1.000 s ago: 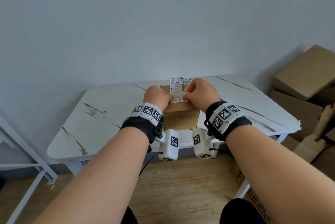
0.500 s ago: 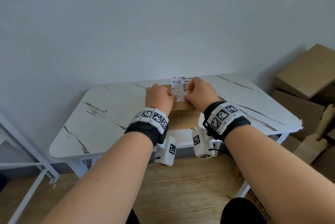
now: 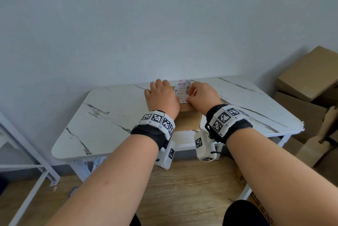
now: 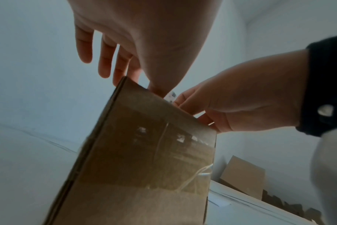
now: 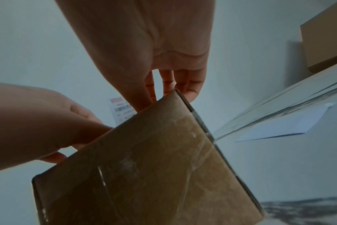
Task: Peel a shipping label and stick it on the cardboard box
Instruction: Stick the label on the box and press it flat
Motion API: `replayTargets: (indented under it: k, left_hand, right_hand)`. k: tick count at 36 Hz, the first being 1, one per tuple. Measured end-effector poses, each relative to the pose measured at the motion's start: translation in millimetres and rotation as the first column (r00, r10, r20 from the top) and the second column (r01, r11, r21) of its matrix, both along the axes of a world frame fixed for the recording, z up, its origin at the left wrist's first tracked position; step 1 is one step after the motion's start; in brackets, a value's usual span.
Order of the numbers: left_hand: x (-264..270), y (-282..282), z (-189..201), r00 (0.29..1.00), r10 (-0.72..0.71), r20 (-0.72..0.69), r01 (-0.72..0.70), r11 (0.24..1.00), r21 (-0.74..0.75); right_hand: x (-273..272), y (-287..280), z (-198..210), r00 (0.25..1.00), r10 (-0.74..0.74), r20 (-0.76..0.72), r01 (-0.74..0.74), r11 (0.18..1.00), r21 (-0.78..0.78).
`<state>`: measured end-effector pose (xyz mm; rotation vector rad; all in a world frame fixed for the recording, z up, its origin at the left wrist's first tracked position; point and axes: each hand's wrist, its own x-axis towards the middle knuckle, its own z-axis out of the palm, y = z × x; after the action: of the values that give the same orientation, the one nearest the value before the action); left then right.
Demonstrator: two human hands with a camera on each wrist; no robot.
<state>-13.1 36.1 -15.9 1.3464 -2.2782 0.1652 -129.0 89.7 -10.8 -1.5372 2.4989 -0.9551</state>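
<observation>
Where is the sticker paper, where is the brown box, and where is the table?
shipping label (image 3: pixel 182 89): head view, on its printed white face between the two hands.
cardboard box (image 3: pixel 188 122): head view, on its brown front side below the hands.
table (image 3: pixel 113 116): head view, on the bare marble-patterned top, left of the box.

Left hand (image 3: pixel 162 98) flat, right hand (image 3: pixel 204 95) pinching

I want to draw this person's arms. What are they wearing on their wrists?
Both forearms are bare. Each wrist has a black band topped by white blocks with black square codes. A white camera box with a code hangs under each wrist, trailing a thin black cable.
</observation>
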Motion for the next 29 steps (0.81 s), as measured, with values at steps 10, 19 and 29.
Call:
replayTargets:
  k: [10,19,29]
  left_hand:
    - [10.6,-11.8,1.9,0.958,-0.284,-0.037,0.284,0.959,-0.003]
    - [10.2,-16.1,-1.7,0.948,-0.318,0.01,0.309,0.928,0.206]
    - [6.8,-23.8,6.6,0.924,-0.37,0.096,0.297,0.853,0.429]
  right_hand:
    - [3.2,1.3,1.1,1.0,0.009,0.008,-0.01,1.0,0.005]
    - [4.5,1.9,-1.0,0.997,0.065,0.047,-0.066,0.998,0.01]
    - [7.3,-3.6,-0.9,1.0,0.022,0.007,-0.022,0.993,0.119]
